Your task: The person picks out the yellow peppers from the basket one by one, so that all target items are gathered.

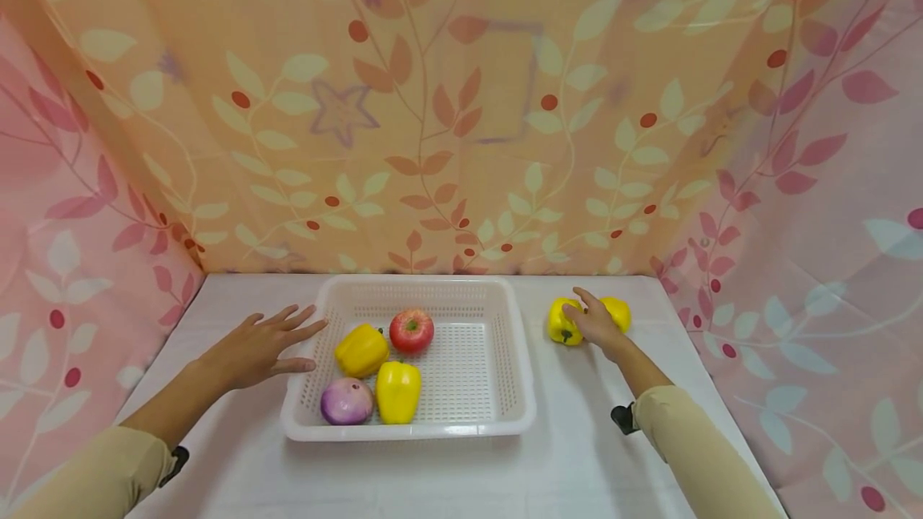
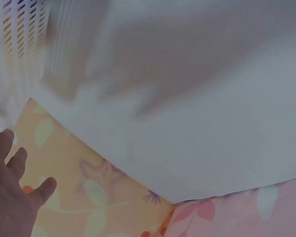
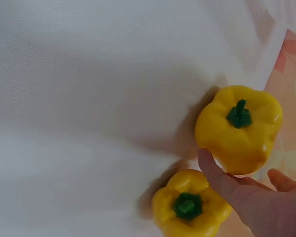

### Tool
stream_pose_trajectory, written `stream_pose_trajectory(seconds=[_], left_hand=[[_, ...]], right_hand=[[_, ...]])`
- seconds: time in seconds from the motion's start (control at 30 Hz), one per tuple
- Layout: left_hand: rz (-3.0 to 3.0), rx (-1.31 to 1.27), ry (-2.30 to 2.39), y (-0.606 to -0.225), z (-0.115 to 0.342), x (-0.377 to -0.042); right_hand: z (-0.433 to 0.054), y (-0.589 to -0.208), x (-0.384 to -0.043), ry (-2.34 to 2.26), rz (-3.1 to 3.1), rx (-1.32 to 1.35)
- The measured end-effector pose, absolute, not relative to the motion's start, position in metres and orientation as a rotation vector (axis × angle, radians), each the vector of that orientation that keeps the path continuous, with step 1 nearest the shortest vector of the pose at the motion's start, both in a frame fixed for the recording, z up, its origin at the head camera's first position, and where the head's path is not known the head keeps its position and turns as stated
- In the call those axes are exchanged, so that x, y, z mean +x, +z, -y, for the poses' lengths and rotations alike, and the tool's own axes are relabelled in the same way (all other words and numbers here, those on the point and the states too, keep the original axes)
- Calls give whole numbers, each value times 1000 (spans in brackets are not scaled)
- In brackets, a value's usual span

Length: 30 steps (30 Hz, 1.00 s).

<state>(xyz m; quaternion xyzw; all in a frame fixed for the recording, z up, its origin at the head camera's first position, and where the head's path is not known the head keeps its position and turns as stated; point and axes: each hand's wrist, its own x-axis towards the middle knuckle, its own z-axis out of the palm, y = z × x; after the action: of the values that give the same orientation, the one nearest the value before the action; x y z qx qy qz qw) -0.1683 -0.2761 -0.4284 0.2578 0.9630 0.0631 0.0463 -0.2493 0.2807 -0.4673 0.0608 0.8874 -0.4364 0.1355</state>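
Observation:
My left hand [image 1: 259, 347] is spread beside the left rim of a white plastic basket [image 1: 515, 367], holding nothing. Inside the basket lie a red apple [image 1: 412, 331], a yellow bell pepper [image 1: 362, 351], a second yellow pepper [image 1: 398, 392] and a round purple-and-white vegetable [image 1: 347, 402]. On the table to the right are two more bell peppers with green stems: a left one [image 1: 562, 325] and a right one [image 1: 618, 312]. Over them reaches my right hand [image 1: 597, 325], fingers apart. In the right wrist view, one fingertip [image 3: 205, 157] is right at the edge of a pepper [image 3: 246, 140].
A white cloth [image 1: 440, 475] covers the table. Patterned fabric rises behind as an orange back wall [image 1: 433, 102], with pink side walls [image 1: 815, 263] at left and right. The basket's raised sides stand between the two hands.

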Motion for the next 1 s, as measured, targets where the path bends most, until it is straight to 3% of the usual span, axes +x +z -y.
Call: stream_pose_trajectory(seconds=[0.53,1.0], left_hand=[[-2944,799,183,-429,275,-169],[-2945,796,173,-430,277,-170]], right_hand=[[-271,-420,-260,-1317,-2609,11],[-214,-381,-255,-1438,-2458,-178]])
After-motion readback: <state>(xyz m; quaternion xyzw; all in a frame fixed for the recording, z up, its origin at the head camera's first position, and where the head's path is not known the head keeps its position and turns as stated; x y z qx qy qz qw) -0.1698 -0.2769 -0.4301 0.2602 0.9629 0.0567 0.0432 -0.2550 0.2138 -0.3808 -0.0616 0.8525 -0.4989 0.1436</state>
